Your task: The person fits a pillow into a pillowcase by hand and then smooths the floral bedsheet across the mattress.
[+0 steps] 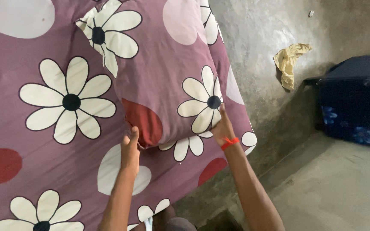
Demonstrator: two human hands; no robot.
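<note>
Now count what lies before you: one pillow [163, 72], one bed sheet [35, 141] in the same mauve cloth with cream daisies, dark red hearts and pale blotches, two hands of yours, one red band [230, 142] on the right wrist, one crumpled yellowish cloth [290, 62] and one dark blue box [356, 100] with blue flowers.

Your left hand [130, 150] is at the pillow's near edge, by the red heart patch, its fingers [132, 133] curled onto the hem; whether they pinch the cloth or only press it cannot be told. Your right hand [222, 127] lies flat against the pillow's near right corner, fingers [222, 110] together and stretched along the side seam, pressing rather than gripping.

The pillow rests on the sheet, right at the bed's right-hand edge. Its long axis runs away from your fingers, from the near edge between your two hands up toward the top of the view, leaning slightly left. One far corner sticks up at the upper left, beyond your left fingers.

Well to the right of your right fingers, the yellowish cloth hangs on the grey wall [262, 51], and the blue box sits further right on the concrete floor [339, 188].
</note>
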